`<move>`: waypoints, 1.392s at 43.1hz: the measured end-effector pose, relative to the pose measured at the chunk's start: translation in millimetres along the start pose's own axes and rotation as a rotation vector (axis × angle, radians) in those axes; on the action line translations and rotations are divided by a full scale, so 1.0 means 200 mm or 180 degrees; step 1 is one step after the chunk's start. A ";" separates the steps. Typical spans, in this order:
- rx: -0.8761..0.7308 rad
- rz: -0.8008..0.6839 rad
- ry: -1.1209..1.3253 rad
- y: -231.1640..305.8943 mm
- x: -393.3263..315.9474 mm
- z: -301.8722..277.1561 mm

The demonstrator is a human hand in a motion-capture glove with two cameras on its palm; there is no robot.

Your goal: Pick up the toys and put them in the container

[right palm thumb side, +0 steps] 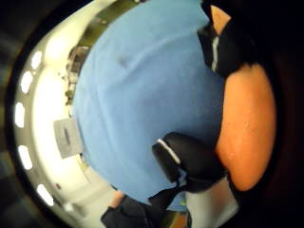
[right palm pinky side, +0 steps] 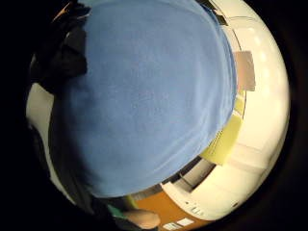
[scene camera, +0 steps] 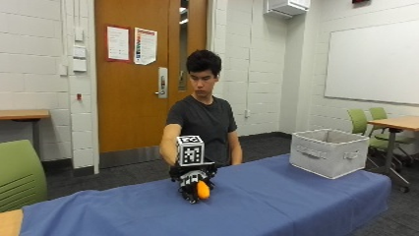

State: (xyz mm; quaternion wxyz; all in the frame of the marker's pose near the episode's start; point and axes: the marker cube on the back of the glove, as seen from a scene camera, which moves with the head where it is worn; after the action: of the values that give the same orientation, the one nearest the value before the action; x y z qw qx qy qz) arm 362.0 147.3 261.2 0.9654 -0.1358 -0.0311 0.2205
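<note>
The gloved right hand is down on the blue-clothed counter, fingers curled round an orange toy, its long axis roughly upright. The grey fabric container sits well apart at about two o'clock from the hand, open upward.

table: your blue-clothed table lies bare between the right hand and the container
container: sits near the table's far end, top open
obstacles: you have only the container's walls standing up
</note>
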 end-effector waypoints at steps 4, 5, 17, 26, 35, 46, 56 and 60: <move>0.0257 -0.0133 -0.0031 0.03 -0.03 -0.01; 0.0306 -0.0167 -0.0035 0.03 -0.04 -0.02; 0.0538 -0.0392 -0.0006 0.06 -0.17 -0.16; 0.0656 -0.0619 0.0051 0.07 -0.39 -0.46; 0.1086 -0.0941 0.0072 0.12 -0.83 -0.96; 0.1289 -0.1365 0.0011 0.19 -1.51 -1.40; 0.1379 -0.2131 -0.0022 0.45 -2.29 -1.56; 0.1335 -0.2558 -0.0084 0.57 -2.62 -1.56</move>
State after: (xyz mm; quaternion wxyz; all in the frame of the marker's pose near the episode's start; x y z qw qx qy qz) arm -121.2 -58.9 -70.0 0.9805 0.0884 -0.0483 -0.1685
